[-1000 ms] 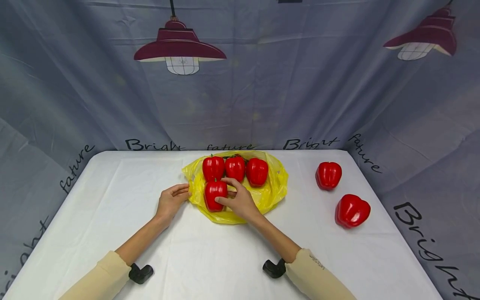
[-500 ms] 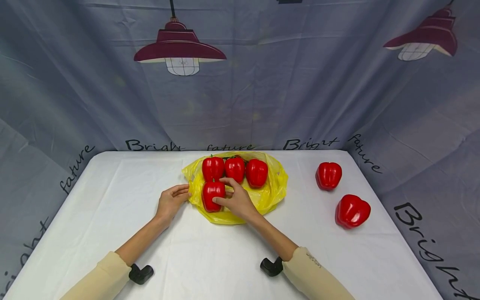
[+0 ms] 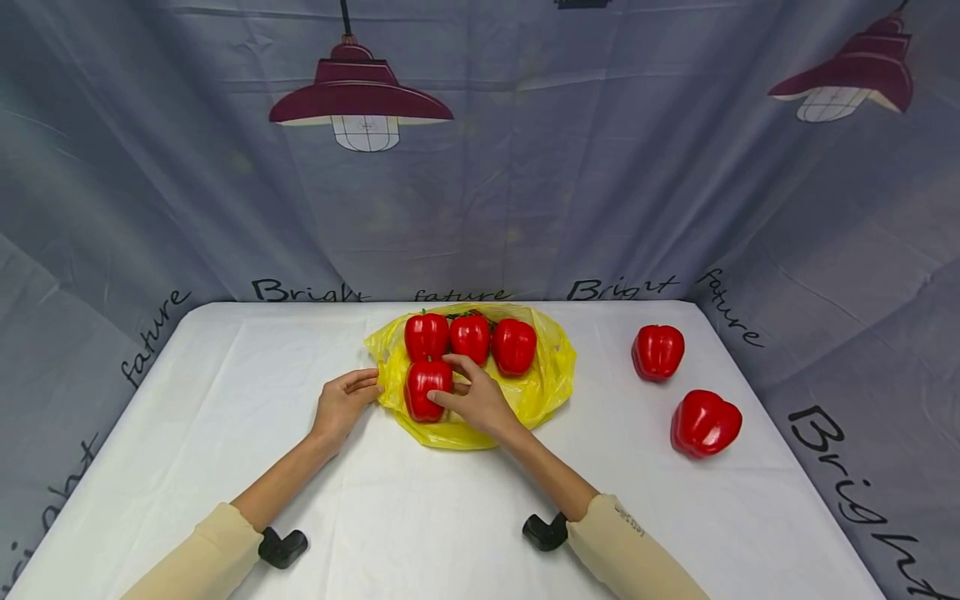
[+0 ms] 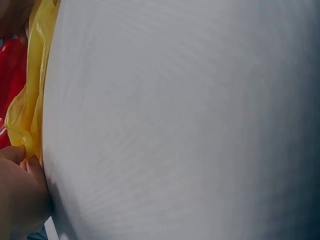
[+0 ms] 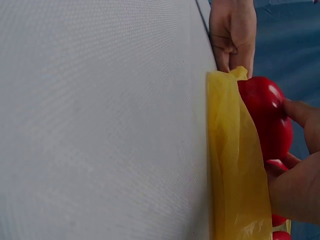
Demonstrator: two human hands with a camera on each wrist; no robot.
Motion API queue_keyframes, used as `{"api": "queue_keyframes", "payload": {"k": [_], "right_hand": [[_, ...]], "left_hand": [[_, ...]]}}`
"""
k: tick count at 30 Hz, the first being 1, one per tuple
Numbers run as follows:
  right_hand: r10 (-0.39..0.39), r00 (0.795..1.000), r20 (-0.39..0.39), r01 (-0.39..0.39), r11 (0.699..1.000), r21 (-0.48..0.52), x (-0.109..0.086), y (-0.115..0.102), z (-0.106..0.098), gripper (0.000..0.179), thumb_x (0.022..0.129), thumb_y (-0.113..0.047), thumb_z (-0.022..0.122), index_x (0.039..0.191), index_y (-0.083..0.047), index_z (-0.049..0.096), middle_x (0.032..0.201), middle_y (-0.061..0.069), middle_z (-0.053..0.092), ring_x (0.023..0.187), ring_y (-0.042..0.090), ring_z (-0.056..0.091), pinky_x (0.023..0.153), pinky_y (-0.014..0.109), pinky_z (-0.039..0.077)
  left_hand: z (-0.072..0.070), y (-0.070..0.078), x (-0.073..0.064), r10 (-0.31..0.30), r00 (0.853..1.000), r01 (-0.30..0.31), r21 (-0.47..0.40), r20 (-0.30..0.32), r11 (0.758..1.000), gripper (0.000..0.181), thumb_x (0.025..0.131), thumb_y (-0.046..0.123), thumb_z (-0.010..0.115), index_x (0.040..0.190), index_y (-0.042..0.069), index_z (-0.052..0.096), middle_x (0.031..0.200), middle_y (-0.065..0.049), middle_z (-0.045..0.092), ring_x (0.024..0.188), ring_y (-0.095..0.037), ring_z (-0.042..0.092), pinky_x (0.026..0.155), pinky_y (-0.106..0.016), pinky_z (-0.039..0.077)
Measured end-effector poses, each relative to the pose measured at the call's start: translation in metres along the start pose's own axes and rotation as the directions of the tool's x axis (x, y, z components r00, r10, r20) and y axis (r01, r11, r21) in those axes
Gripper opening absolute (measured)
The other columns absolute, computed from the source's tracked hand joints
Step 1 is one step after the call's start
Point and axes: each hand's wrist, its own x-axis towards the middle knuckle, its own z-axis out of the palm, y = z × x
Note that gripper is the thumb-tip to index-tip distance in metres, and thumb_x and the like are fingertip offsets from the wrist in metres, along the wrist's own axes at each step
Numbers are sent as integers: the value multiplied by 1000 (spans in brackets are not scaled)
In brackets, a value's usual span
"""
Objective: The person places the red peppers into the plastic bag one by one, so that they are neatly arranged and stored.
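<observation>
A yellow plastic bag [image 3: 536, 398] lies spread at the back middle of the table. My left hand [image 3: 343, 408] pinches its left edge between thumb and fingers, as the left wrist view shows with the yellow film [image 4: 35, 95]. My right hand [image 3: 483, 404] holds a red bell pepper [image 3: 427, 390] at the bag's front left, thumb in front and fingers behind. In the right wrist view this bell pepper [image 5: 267, 117] stands behind the bag's raised rim. Three more bell peppers sit in a row at the back of the bag, the rightmost bell pepper [image 3: 513, 347] slightly apart.
Two red bell peppers lie on the right of the white table [image 3: 225, 400]: a farther bell pepper [image 3: 657, 352] and a nearer bell pepper [image 3: 705, 423]. Grey printed curtain [image 3: 480, 183] surrounds the table's back and sides. Something dark green shows behind the back row.
The bell pepper in my right hand has shifted slightly left, then a touch back, within the bag. My left hand has stayed at the bag's edge.
</observation>
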Motion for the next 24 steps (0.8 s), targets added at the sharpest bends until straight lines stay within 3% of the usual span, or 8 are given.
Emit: {"api": "queue_keyframes", "payload": {"k": [14,19,24], "right_hand": [[-7,999,-53,5,999,-33,-5,-4,-8,61,89,-20,78,143,-12,51,143,13,50,124,34,56,99,41,50],[-38,997,-68,37,999,-16,-12,-9,-22,58,89,-21,77,141,-8,54,141,14,52,125,34,55,97,41,52],[-115,992,-49,115,993,4,-20,-14,-44,51,91,-14,75,138,-3,56,140,17,54,125,38,55,96,43,52]], "left_hand": [[1,1,-1,-18,1000,18,0,-18,1000,36,94,3,68,129,-6,62,120,-19,66,95,-6,63,82,-15,53],[0,0,0,-14,1000,14,-4,-24,1000,37,94,3,67,130,-6,62,122,-19,65,94,-5,63,82,-15,53],[0,0,1,-12,1000,12,-15,-20,1000,37,95,2,66,130,-6,61,123,-21,63,97,-8,63,83,-16,53]]}}
